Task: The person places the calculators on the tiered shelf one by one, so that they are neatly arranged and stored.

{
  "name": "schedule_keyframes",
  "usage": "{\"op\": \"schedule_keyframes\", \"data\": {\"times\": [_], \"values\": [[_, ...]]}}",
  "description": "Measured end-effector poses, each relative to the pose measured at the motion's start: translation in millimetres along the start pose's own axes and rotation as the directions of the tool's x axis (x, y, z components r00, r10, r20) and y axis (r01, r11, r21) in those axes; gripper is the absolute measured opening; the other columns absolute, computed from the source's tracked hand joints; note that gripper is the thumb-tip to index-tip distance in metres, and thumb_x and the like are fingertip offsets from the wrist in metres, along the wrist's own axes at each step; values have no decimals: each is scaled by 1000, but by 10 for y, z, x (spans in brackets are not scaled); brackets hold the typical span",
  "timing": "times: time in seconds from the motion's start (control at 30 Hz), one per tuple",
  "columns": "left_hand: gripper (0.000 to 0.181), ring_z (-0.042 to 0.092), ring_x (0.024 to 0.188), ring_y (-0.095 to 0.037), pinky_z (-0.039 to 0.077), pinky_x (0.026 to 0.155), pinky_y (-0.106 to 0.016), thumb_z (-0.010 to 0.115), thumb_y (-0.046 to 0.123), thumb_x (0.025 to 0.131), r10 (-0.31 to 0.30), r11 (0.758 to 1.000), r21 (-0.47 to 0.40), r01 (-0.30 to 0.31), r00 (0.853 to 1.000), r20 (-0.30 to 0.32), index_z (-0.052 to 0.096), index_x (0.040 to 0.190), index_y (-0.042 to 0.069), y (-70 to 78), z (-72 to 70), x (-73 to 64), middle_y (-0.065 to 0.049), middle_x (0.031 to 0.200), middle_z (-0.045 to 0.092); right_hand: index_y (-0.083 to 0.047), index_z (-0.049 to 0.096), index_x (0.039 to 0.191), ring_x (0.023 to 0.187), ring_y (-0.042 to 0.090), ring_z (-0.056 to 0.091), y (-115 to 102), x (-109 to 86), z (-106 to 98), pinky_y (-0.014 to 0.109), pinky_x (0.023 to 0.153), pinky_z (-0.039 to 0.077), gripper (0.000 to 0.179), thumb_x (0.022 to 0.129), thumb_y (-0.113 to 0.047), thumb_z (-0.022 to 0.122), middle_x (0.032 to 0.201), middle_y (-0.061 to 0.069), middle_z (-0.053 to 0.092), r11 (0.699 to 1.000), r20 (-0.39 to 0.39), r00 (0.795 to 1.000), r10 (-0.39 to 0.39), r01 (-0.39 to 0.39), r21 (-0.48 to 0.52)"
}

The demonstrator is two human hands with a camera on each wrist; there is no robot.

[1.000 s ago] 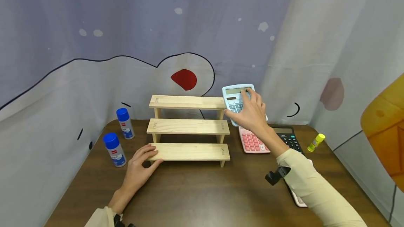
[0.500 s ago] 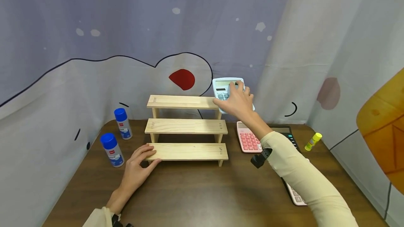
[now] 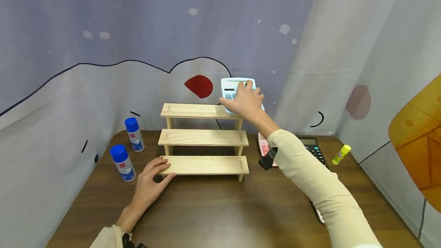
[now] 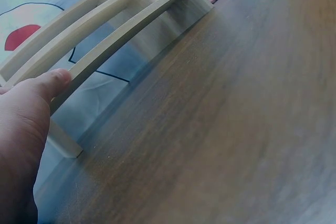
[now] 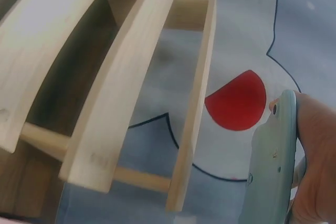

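A three-tier wooden display stand (image 3: 206, 165) stands on the table. My left hand (image 3: 147, 185) holds the left end of its lowest step, thumb at the front edge and fingers over the top; the left wrist view shows the thumb (image 4: 55, 81) against the board. In my right hand (image 3: 245, 104) is a light-blue calculator (image 3: 227, 86), gripped across its face, with the keys partly hidden by the fingers. It overlaps the right end of the top step in the head view. From the right wrist, the calculator's back (image 5: 270, 163) appears beside the top step (image 5: 197, 103), a gap between them.
Two blue-capped spray cans (image 3: 135, 135) stand left of the stand. To its right lie a pink calculator (image 3: 263, 146), a black calculator (image 3: 315, 150) and a yellow glue stick (image 3: 341, 155), partly behind the right sleeve. A printed curtain (image 3: 144, 30) hangs close behind the table.
My right hand has carried the light-blue calculator left and upward, from above the pink calculator to the right end of the top step. The left hand has kept its place on the stand.
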State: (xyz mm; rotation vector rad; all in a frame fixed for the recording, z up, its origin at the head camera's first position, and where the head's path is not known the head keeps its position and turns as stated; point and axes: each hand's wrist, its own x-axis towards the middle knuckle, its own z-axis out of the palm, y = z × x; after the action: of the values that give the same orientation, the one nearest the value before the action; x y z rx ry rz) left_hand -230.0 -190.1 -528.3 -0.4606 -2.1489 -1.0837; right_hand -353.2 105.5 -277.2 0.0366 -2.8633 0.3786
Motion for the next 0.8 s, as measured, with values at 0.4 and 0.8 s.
{"op": "schedule_keyframes", "data": {"times": [0.4,0.8], "values": [[37,59,122,-33,29,110,-5,91,11,70,-7,1000,6,7,1000,-14,77,104,5,-21,-22,10,-10,117,70,-9,40,146,120,47,43,-550,209,121,58,98,41,95,79,-74,52,148,16,34,998,62,997,42,-39,-51],[36,58,123,-33,28,110,-3,90,12,71,-31,999,13,31,1000,-3,77,104,5,-22,6,-30,-10,117,70,-10,36,152,126,48,40,-914,247,263,55,97,41,102,81,-83,46,153,17,30,989,85,995,53,-41,-141]]}}
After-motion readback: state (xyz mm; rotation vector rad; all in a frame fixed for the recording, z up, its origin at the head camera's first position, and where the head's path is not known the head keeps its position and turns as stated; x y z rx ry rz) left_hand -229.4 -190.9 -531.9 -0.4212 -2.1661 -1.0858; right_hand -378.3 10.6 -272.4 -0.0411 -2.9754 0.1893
